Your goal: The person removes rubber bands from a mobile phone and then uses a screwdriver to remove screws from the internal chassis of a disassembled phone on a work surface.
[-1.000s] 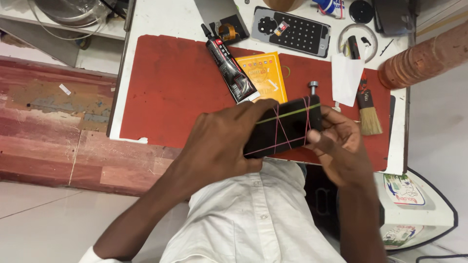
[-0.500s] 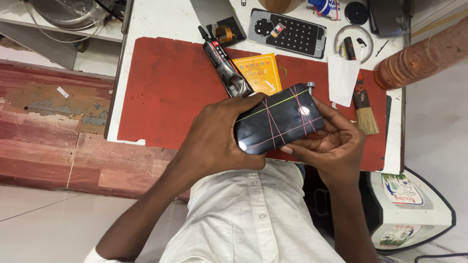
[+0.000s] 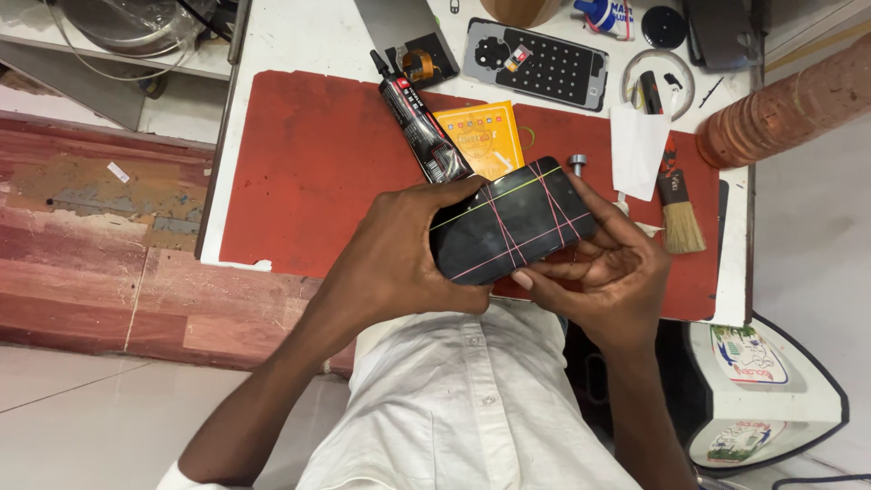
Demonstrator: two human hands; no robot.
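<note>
Bare red mat (image 3: 308, 172) left; glue tube (image 3: 422, 118) beyond.

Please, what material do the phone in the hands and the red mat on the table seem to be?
Phone: glossy black face, likely glass, since it reflects light; thin rubber bands cross it. Red mat: matte and scuffed, probably rubber or silicone; I cannot tell which.

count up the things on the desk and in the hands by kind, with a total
phone bound in rubber bands, held by left hand and right hand: 1
glue tube: 1
brush: 1
yellow card: 1
grey phone back: 1
Total: 5
</note>
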